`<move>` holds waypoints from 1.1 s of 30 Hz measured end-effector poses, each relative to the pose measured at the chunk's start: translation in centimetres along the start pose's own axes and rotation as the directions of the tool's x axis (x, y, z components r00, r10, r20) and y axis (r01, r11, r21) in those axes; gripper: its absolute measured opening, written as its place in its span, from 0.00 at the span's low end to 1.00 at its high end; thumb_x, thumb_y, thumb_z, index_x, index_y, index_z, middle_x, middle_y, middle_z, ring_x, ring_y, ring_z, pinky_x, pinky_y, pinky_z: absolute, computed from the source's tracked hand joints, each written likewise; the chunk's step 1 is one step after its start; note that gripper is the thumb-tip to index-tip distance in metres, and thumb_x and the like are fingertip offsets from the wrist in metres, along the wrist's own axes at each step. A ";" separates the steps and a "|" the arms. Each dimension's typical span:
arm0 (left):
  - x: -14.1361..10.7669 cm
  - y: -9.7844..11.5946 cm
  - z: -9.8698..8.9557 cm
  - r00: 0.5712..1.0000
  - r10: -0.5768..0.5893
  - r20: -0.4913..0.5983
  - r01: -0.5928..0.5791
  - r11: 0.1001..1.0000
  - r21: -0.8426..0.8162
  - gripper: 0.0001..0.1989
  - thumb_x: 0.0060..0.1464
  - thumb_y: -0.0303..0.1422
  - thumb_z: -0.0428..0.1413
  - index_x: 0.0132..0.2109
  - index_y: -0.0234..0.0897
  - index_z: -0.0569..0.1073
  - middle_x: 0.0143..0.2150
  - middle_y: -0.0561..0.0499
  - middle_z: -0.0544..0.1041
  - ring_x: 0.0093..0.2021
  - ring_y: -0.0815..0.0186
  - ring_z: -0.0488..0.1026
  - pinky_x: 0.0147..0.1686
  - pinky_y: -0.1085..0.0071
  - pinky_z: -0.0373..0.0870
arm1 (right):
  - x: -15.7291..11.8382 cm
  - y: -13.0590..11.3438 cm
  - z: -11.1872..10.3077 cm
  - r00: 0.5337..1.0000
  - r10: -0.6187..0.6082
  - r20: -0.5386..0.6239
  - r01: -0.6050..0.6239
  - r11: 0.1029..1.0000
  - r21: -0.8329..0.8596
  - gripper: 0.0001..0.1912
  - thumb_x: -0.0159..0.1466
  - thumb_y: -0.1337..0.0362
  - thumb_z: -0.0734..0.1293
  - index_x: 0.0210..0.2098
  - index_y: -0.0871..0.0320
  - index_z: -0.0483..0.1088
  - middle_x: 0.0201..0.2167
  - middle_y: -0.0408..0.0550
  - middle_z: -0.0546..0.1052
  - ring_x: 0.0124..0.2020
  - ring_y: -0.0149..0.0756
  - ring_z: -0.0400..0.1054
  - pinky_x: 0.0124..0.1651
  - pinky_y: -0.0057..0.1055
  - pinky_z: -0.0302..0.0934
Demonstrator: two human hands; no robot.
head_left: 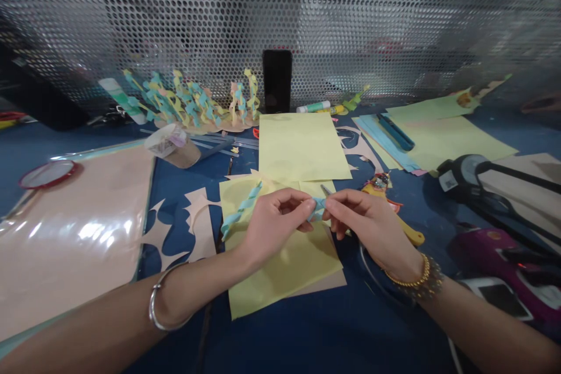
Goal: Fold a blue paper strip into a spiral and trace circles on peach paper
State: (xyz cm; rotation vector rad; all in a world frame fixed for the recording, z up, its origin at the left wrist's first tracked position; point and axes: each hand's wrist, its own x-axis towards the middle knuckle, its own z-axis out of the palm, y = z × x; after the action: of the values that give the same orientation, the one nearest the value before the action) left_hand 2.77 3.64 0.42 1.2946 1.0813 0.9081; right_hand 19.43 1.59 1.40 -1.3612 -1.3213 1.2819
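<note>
My left hand (276, 225) and my right hand (372, 228) meet above a pale yellow paper sheet (280, 269), pinching a twisted blue-and-yellow paper strip (241, 210) between their fingertips. The strip's long end sticks out to the lower left, past my left hand. Its other end is mostly hidden by my fingers. Just beyond and under my right hand lie yellow-handled scissors (412, 235), and my right wrist wears a gold bangle (407, 274). A silver bangle (160, 298) circles my left wrist.
Twisted paper strips stand on a base (188, 99) before a perforated metal panel (280, 11), next to an upright black phone (277, 80). Glue sticks (313, 107), loose yellow sheets (302, 146), peach paper offcuts (197, 228) and a dark bag (473, 181) lie around on the blue table.
</note>
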 end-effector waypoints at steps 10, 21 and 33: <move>-0.2 0.2 0.1 0.998 0.007 0.070 -0.005 1.000 -0.022 0.10 0.53 0.37 0.55 0.33 0.35 0.74 0.25 0.52 0.76 0.23 0.72 0.74 0.28 0.76 0.73 | -0.1 -0.2 -0.1 1.000 0.002 -0.011 -0.002 1.000 0.011 0.11 0.59 0.57 0.67 0.28 0.59 0.70 0.19 0.40 0.71 0.17 0.24 0.62 0.21 0.23 0.59; -0.1 0.1 0.1 1.000 0.027 0.011 -0.027 0.999 -0.029 0.08 0.51 0.37 0.58 0.31 0.35 0.74 0.24 0.54 0.75 0.22 0.73 0.72 0.26 0.78 0.72 | -0.1 0.2 -0.1 0.998 0.017 0.054 -0.017 1.000 0.000 0.13 0.57 0.53 0.68 0.28 0.58 0.69 0.18 0.39 0.69 0.17 0.25 0.62 0.21 0.24 0.58; -0.1 0.0 0.1 0.997 -0.024 0.076 0.035 0.989 -0.144 0.09 0.51 0.37 0.58 0.38 0.36 0.74 0.26 0.53 0.77 0.23 0.70 0.76 0.27 0.77 0.75 | -0.2 -0.3 0.0 0.999 -0.040 0.037 0.042 0.997 -0.065 0.10 0.59 0.58 0.67 0.27 0.58 0.68 0.18 0.38 0.69 0.17 0.23 0.61 0.22 0.22 0.58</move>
State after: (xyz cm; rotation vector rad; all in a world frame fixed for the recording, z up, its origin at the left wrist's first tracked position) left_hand 2.80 3.50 0.44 1.1795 0.9562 0.8931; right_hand 19.41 1.41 1.68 -1.3549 -1.4202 1.2499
